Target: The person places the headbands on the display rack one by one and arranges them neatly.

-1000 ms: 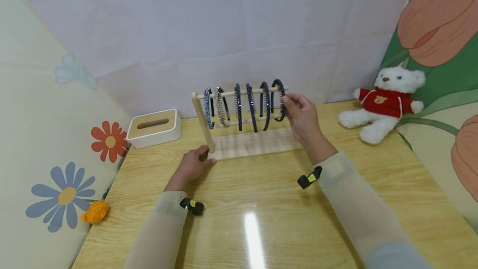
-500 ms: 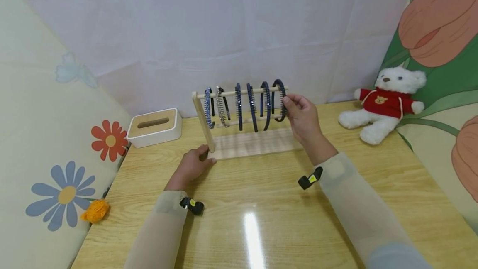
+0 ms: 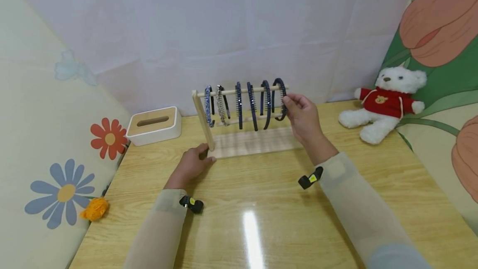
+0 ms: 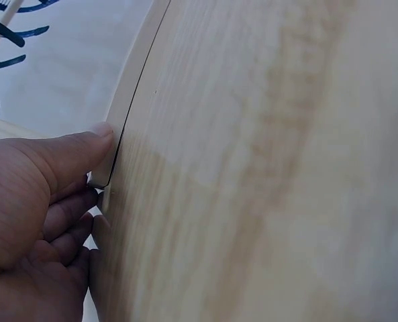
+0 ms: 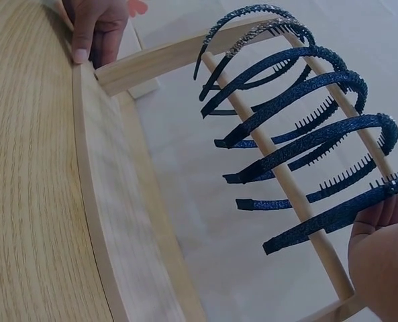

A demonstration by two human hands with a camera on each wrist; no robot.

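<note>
A wooden headband stand (image 3: 257, 141) stands on the table, with several headbands hanging over its upper rod. At its left end, my left hand (image 3: 191, 164) grips the corner of the base, the thumb (image 4: 84, 151) on the front edge and the fingers curled by the end. My right hand (image 3: 304, 116) pinches the rightmost dark blue headband (image 3: 279, 81) between thumb and fingers, near the rod's right end. To the left hang more dark blue headbands (image 5: 286, 114), a silver one (image 3: 219, 103) and a lighter blue glittery one (image 3: 207, 107). Combs of small teeth line their inner sides.
A white tissue box (image 3: 154, 130) with a wooden lid sits left of the stand. On the right leans a white teddy bear (image 3: 384, 103) in a red sweater. An orange fuzzy object (image 3: 95, 209) lies at the table's left edge. A pale cloth (image 3: 224, 24) hangs behind.
</note>
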